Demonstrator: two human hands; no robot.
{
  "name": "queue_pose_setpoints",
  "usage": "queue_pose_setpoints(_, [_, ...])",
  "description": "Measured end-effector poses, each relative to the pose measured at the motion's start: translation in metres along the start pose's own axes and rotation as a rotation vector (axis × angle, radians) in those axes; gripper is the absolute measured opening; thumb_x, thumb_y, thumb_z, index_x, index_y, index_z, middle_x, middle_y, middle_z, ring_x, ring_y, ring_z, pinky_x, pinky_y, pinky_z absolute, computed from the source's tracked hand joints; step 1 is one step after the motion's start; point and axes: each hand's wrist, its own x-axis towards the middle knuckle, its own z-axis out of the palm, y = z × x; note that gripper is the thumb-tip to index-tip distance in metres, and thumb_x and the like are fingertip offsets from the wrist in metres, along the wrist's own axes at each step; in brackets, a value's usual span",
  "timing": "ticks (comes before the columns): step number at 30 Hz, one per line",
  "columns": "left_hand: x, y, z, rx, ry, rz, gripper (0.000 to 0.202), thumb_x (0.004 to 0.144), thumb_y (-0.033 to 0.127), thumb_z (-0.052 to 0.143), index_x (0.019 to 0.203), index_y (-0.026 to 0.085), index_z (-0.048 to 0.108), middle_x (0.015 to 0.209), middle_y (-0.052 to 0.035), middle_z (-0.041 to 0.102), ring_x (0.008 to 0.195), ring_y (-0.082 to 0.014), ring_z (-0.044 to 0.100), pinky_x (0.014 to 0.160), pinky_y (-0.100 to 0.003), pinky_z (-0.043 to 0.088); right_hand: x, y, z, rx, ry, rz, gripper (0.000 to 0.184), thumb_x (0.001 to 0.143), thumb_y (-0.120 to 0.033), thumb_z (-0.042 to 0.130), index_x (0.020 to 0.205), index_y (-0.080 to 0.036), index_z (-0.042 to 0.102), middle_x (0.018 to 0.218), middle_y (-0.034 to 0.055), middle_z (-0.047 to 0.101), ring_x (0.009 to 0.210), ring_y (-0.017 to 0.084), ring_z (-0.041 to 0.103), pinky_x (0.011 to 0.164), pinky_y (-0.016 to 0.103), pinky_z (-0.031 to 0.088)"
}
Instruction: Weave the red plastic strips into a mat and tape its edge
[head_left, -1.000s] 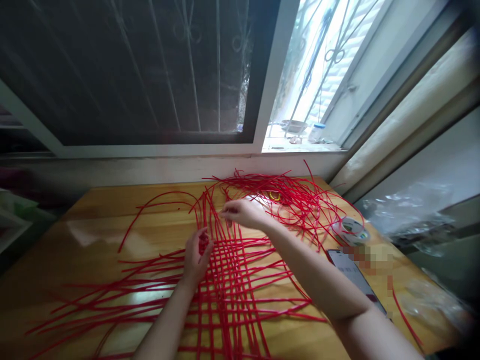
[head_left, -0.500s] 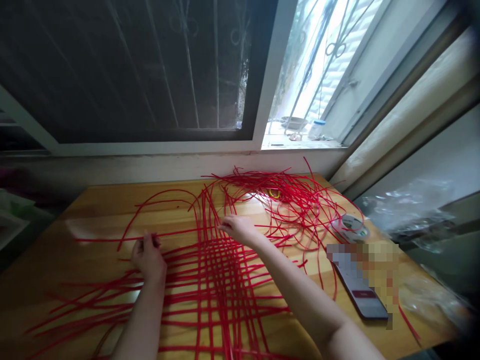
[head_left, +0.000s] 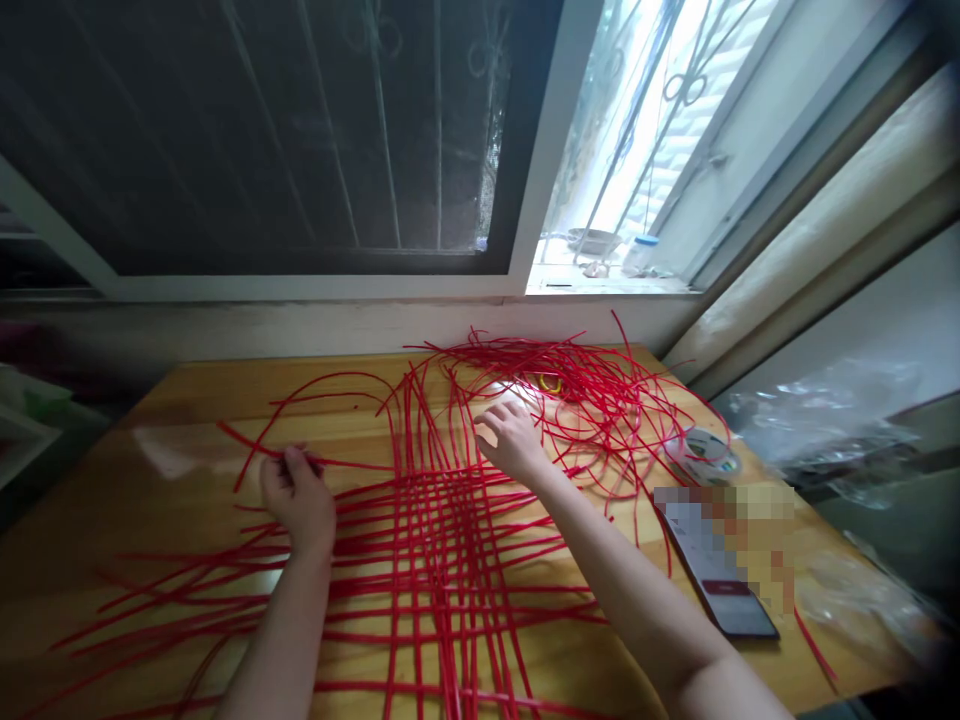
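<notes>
On the table lies a woven grid of thin red strips (head_left: 442, 545), loose ends fanning out to either side. My left hand (head_left: 296, 500) is closed on one red strip (head_left: 356, 465) left of the grid's far edge; part of the strip sticks out beyond my fist towards the upper left. From the fist it runs right to the grid's far crossing rows. My right hand (head_left: 514, 440) hovers over the grid's far right side, its thumb and fingers apart and nothing visible between them. Upright strips (head_left: 409, 410) reach past the weave towards the wall.
A tangled heap of loose red strips (head_left: 592, 385) lies at the back right, with a yellow ring-like item (head_left: 551, 384) among them. Beside it sit a roll of clear tape (head_left: 705, 455) and a phone (head_left: 739, 608), partly blurred out. Clear plastic wrapping (head_left: 832, 400) is at the right.
My right hand has let go of the strip and moved right and up, its fingers opening. The held strip has come down closer to the weave, and its left end now points upward.
</notes>
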Motion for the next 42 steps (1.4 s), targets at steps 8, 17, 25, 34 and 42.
queue_pose_setpoints(8, [-0.044, 0.049, 0.045, 0.31, -0.385, 0.371, 0.021, 0.085, 0.034, 0.046, 0.088, 0.017, 0.057, 0.07, -0.0001, 0.058, 0.059, -0.01, 0.055, 0.062, -0.022, 0.044, -0.012, -0.043, 0.006, 0.368, -0.224, -0.162, 0.032, 0.08, -0.04, 0.053, 0.105, -0.021, 0.056, 0.084, 0.0029, 0.059, 0.075, 0.014, 0.053, 0.069, 0.025, 0.041])
queue_pose_setpoints(17, [-0.091, 0.039, 0.086, 0.047, -0.82, 0.05, 0.031, 0.089, 0.033, 0.037, 0.117, 0.02, 0.039, 0.096, -0.0065, 0.058, 0.06, -0.0092, 0.056, 0.058, -0.023, 0.047, -0.015, 0.0, 0.057, 1.067, 0.078, 0.517, 0.041, 0.082, -0.054, 0.038, 0.066, -0.019, 0.051, 0.053, -0.0033, 0.049, 0.048, 0.01, 0.044, 0.049, 0.021, 0.034])
queue_pose_setpoints(25, [-0.107, -0.018, 0.106, 0.528, -1.056, 0.079, 0.019, 0.075, 0.006, 0.046, 0.087, 0.015, 0.057, 0.087, -0.0072, 0.06, 0.081, -0.0158, 0.057, 0.076, -0.03, 0.045, -0.023, 0.02, 0.073, 1.275, 0.254, 0.702, 0.04, 0.076, -0.059, 0.041, 0.068, -0.02, 0.049, 0.049, -0.0037, 0.051, 0.039, 0.01, 0.041, 0.041, 0.022, 0.033])
queue_pose_setpoints(34, [-0.116, -0.02, 0.118, 0.796, -1.063, 0.055, 0.022, 0.07, 0.019, 0.059, 0.091, 0.012, 0.056, 0.097, -0.0145, 0.058, 0.088, -0.0238, 0.058, 0.071, -0.032, 0.042, -0.022, 0.027, 0.073, 1.439, 0.447, 0.813, 0.036, 0.078, -0.054, 0.042, 0.067, -0.02, 0.043, 0.049, -0.0049, 0.047, 0.038, 0.007, 0.041, 0.035, 0.019, 0.029])
queue_pose_setpoints(42, [-0.116, -0.02, 0.122, 0.808, -1.045, 0.068, 0.02, 0.063, 0.022, 0.064, 0.08, 0.014, 0.057, 0.086, -0.0115, 0.061, 0.084, -0.0234, 0.058, 0.067, -0.029, 0.04, -0.02, 0.028, 0.069, 1.547, 0.495, 0.821, 0.037, 0.077, -0.053, 0.046, 0.063, -0.019, 0.042, 0.047, -0.0062, 0.045, 0.034, 0.005, 0.036, 0.033, 0.017, 0.026])
